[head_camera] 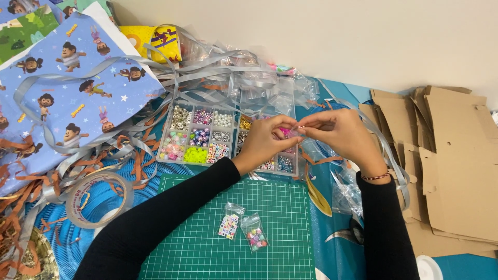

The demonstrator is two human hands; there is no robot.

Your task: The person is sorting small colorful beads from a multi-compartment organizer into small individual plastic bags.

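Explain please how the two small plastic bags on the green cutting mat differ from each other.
The left bag holds mostly white, square-looking beads with coloured marks; the right bag holds rounder beads in mixed pink, green and orange. The left bag stands nearly upright in the picture; the right bag is tilted and lies a little lower. Both are small, clear, lie on the green cutting mat, and neither hand touches them.

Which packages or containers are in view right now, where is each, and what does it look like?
Bead box: beyond the mat, clear, compartmented, mixed colours.
Two small bags: on the green cutting mat, clear, holding coloured beads.
Tape roll: left of the mat, clear ring.
Flattened cartons: far right, brown cardboard.
Left hand and right hand: above the box, pinching something small and pink.
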